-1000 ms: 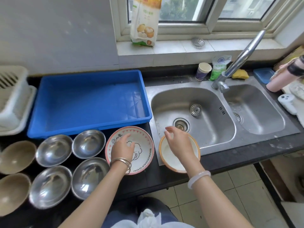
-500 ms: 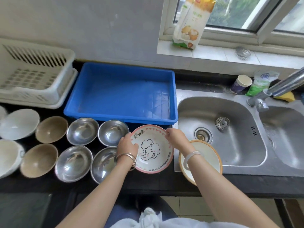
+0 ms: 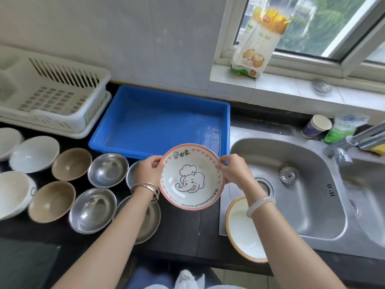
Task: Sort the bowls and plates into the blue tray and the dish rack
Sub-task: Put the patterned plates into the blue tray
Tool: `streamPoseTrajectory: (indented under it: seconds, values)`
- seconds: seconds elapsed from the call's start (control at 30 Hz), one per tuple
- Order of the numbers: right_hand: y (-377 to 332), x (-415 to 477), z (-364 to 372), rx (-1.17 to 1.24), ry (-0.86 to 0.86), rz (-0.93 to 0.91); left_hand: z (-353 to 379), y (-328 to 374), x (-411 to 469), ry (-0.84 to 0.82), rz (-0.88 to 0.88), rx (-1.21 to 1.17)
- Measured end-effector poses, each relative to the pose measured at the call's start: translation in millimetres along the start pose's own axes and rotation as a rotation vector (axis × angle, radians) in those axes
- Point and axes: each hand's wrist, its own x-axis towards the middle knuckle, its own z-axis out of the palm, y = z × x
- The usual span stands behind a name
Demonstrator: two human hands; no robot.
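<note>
The left hand (image 3: 148,170) and right hand (image 3: 235,171) grip opposite rims of a pink-rimmed elephant-print ceramic plate (image 3: 191,177), held above the black table (image 3: 181,226) just before the blue plastic tray (image 3: 162,122).

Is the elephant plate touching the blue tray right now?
Cannot tell. In the head view both hands, left hand and right hand, hold the elephant plate, whose far rim overlaps the blue tray's near wall; no gap or contact shows.

Left forearm hides part of 2 steel bowls (image 3: 143,217); faucet (image 3: 362,136) cut off.
</note>
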Motion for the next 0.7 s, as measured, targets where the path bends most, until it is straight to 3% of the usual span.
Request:
streamPoseTrajectory:
  seconds: [0.33, 0.7]
  values:
    - [-73, 56, 9, 0.263, 0.042, 0.026, -26, 17, 53, -0.009, -0.159, -0.496]
    - [-125, 136, 85, 0.478, 0.030, 0.145, -51, -5, 179, 0.021, -0.177, -0.248]
